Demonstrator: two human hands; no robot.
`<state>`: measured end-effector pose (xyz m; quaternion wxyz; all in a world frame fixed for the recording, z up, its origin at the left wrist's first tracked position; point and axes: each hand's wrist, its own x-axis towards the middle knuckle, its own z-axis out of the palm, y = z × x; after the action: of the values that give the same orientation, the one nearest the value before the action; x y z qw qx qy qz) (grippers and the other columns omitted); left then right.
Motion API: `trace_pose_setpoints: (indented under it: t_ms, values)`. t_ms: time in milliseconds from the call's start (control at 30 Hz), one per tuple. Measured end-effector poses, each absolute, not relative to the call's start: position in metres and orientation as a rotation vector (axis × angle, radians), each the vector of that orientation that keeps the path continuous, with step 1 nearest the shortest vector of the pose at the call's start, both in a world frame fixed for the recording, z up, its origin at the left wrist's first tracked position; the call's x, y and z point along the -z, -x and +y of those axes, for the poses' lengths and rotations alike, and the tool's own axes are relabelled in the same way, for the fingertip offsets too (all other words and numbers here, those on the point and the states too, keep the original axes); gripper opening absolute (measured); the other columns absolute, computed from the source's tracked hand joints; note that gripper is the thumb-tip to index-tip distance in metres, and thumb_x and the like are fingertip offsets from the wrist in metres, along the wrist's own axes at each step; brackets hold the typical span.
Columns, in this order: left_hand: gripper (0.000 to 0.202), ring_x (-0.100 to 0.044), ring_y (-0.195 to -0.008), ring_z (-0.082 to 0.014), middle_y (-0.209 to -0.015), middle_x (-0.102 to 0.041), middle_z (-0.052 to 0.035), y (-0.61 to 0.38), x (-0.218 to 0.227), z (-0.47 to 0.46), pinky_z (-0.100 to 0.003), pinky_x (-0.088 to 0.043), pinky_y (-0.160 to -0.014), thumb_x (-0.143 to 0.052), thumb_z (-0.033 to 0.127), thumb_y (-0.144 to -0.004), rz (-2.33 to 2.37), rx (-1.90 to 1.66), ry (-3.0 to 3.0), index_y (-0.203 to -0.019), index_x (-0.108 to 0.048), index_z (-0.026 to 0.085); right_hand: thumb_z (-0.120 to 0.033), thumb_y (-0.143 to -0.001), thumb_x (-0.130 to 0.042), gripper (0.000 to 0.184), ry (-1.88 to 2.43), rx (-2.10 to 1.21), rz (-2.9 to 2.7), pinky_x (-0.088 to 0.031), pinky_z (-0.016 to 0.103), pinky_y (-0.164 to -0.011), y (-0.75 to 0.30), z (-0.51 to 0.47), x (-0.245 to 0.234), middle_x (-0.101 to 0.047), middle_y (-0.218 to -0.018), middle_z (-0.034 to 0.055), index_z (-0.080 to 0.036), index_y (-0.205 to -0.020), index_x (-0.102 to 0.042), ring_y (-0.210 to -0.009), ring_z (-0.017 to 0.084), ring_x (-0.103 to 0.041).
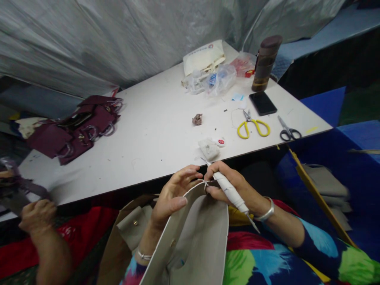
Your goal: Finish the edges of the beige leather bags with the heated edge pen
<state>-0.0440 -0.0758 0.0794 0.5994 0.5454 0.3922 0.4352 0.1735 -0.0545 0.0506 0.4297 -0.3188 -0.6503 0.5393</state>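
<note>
A pale grey-beige handbag stands in my lap with its mouth towards me and a small gold stud inside. My right hand is closed around an awl with a white-wrapped handle and a thin metal point at each end. Its thumb and fingertips also pinch the bag's top corner. On the far side of the bag's left edge is my left hand, fingers apart and thumb stretched out; whether it touches the bag I cannot tell. A crumpled white packet lies on the table edge just beyond.
On the white table lie yellow-handled scissors, black-handled scissors, a phone, a bottle and plastic bags. Maroon handbags lie at left, near another person's hand. A blue bin stands right.
</note>
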Motion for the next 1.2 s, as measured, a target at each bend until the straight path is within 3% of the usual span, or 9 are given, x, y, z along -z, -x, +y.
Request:
trace_pose_setpoints:
  t_ms: [67,167,333,467,767,900,1033,1200]
  values:
    - [0.062,-0.065,-0.125,-0.0376,-0.136,-0.068,-0.0151,0.048,-0.075,-0.078,-0.053,-0.053,-0.105,-0.083,0.047,-0.076,0.924,-0.868,-1.143,-0.132,-0.068,0.023,-0.012,-0.085,-0.066,0.022,0.790,-1.353,-1.636,-0.041,0.020,-0.060,-0.172,-0.056,-0.046,-0.058,-0.076,-0.0061,-0.022,-0.102,-0.057,-0.062,0.010,-0.049]
    - [0.050,-0.067,-0.124,-0.0351,-0.127,-0.075,-0.0125,0.043,-0.064,-0.083,-0.047,-0.051,-0.109,-0.085,0.033,-0.075,1.059,-0.856,-1.058,-0.122,-0.075,0.020,-0.015,-0.088,-0.068,0.018,0.817,-1.330,-1.621,-0.041,0.022,-0.062,-0.168,-0.059,-0.035,-0.062,-0.081,-0.0042,-0.022,-0.101,-0.058,-0.063,0.010,-0.050]
    - [0.037,-0.072,-0.107,-0.0278,-0.112,-0.080,-0.0085,0.023,-0.051,-0.085,-0.036,-0.055,-0.097,-0.085,0.025,-0.076,1.315,-0.924,-1.286,-0.112,-0.078,0.018,-0.024,-0.093,-0.071,0.014,0.906,-1.294,-1.578,-0.045,0.023,-0.064,-0.166,-0.060,-0.017,-0.068,-0.087,-0.0010,-0.022,-0.100,-0.060,-0.070,0.013,-0.060]
    - [0.016,-0.074,-0.094,-0.0243,-0.097,-0.081,-0.0074,0.016,-0.047,-0.082,-0.033,-0.056,-0.088,-0.079,0.026,-0.083,1.486,-0.925,-1.378,-0.096,-0.083,0.018,-0.030,-0.098,-0.067,0.010,0.932,-1.280,-1.564,-0.048,0.024,-0.066,-0.166,-0.058,-0.013,-0.071,-0.091,0.0007,-0.022,-0.100,-0.061,-0.073,0.014,-0.064]
    - [0.008,-0.070,-0.079,-0.0179,-0.083,-0.078,-0.0026,0.042,-0.046,-0.088,-0.024,-0.054,-0.075,-0.078,0.026,-0.081,1.630,-1.196,-1.254,-0.082,-0.082,0.019,-0.033,-0.101,-0.068,0.012,0.887,-1.178,-1.389,-0.057,0.026,-0.078,-0.166,-0.059,-0.015,-0.076,-0.105,0.0026,-0.026,-0.110,-0.064,-0.089,0.016,-0.073]
    - [0.020,-0.065,-0.070,-0.0140,-0.084,-0.076,-0.0008,0.108,-0.085,-0.087,-0.019,-0.050,-0.060,-0.086,0.032,-0.072,1.791,-1.369,-0.948,-0.081,-0.076,0.017,-0.040,-0.104,-0.064,0.020,0.928,-1.117,-1.256,-0.057,0.028,-0.080,-0.189,-0.047,-0.013,-0.074,-0.096,0.0017,-0.027,-0.118,-0.068,-0.087,0.017,-0.071]
    - [0.031,-0.056,-0.047,-0.0136,-0.061,-0.067,0.0031,0.148,-0.118,-0.073,-0.021,-0.045,-0.046,-0.087,0.034,-0.066,1.835,-1.222,-0.641,-0.087,-0.071,0.019,-0.046,-0.103,-0.062,0.026,1.100,-1.066,-1.264,-0.052,0.027,-0.072,-0.205,-0.029,-0.008,-0.066,-0.085,0.0008,-0.024,-0.110,-0.075,-0.074,0.014,-0.061]
    - [0.033,-0.055,-0.047,-0.0130,-0.057,-0.065,0.0006,0.094,-0.073,-0.043,-0.023,-0.044,-0.050,-0.088,0.040,-0.065,1.572,-0.929,-0.647,-0.080,-0.070,0.016,-0.050,-0.101,-0.065,0.028,1.224,-1.138,-1.217,-0.045,0.026,-0.063,-0.200,-0.010,-0.001,-0.059,-0.072,-0.0034,-0.022,-0.097,-0.065,-0.064,0.013,-0.053]
